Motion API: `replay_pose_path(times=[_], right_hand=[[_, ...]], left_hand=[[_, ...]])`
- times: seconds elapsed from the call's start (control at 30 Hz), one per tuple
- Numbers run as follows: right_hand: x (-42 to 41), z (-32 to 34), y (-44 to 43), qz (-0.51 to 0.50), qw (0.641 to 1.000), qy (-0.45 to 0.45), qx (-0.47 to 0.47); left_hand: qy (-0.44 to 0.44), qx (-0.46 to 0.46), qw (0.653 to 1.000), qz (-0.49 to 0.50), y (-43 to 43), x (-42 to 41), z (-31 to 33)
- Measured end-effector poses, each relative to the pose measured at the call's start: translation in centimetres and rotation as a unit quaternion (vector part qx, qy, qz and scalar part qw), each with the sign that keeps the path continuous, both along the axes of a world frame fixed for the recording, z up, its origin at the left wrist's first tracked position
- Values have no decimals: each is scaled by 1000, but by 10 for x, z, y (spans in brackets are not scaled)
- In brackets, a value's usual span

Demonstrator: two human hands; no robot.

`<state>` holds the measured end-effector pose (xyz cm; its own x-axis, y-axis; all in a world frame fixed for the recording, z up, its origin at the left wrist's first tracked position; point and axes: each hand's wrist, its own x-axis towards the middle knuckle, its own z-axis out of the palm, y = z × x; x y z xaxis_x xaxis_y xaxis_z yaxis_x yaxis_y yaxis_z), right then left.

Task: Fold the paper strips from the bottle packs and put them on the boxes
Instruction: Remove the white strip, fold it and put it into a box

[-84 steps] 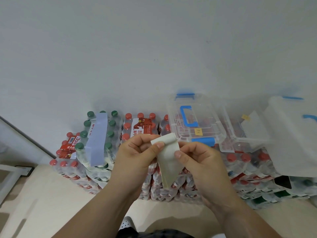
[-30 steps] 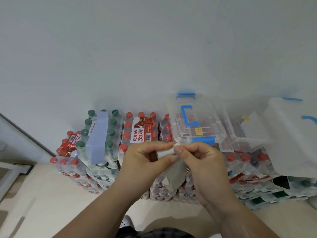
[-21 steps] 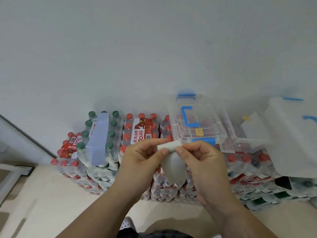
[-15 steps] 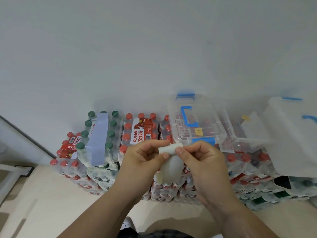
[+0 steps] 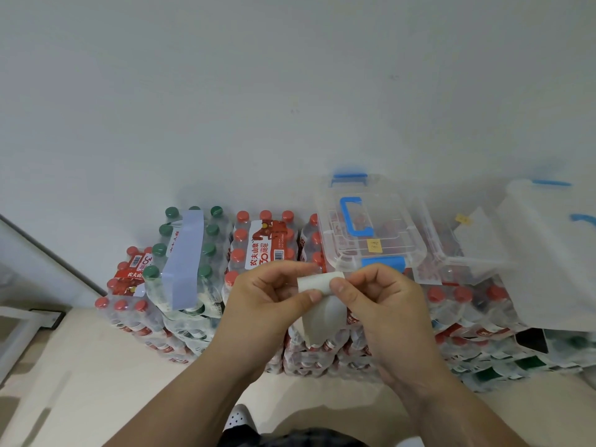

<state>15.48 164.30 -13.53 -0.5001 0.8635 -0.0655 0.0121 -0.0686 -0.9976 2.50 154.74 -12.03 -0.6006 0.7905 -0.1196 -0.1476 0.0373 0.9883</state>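
Both hands hold one pale paper strip in front of the stacked bottle packs. My left hand pinches its folded top edge from the left, and my right hand pinches it from the right. The loose tail hangs down between the thumbs. A second, pale blue paper strip lies over the green-capped bottle pack at the left. A clear plastic box with blue handle and latches sits on the red-capped packs just beyond my hands. Another folded paper lies on the clear box to its right.
Red-capped bottle packs are stacked against the white wall. A large white bin with blue clips stands at the right. Pale floor lies in front, and a white shoe shows below.
The strip's top has been folded over more, so the hanging tail is shorter than 2.8 s ago. Both hands stay in almost the same spot, thumbs shifting on the fold.
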Motion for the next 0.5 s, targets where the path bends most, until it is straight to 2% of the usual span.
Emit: replay_pose_path(times=[0.3,0.5], right_hand=[[4,1,-2,25,998,-6,51],[3,-1,-5,1,997,-10,73]], left_hand=[[-34,-4,999,-4,0,1,3],[-61,-6,998,-12,-1,3,0]])
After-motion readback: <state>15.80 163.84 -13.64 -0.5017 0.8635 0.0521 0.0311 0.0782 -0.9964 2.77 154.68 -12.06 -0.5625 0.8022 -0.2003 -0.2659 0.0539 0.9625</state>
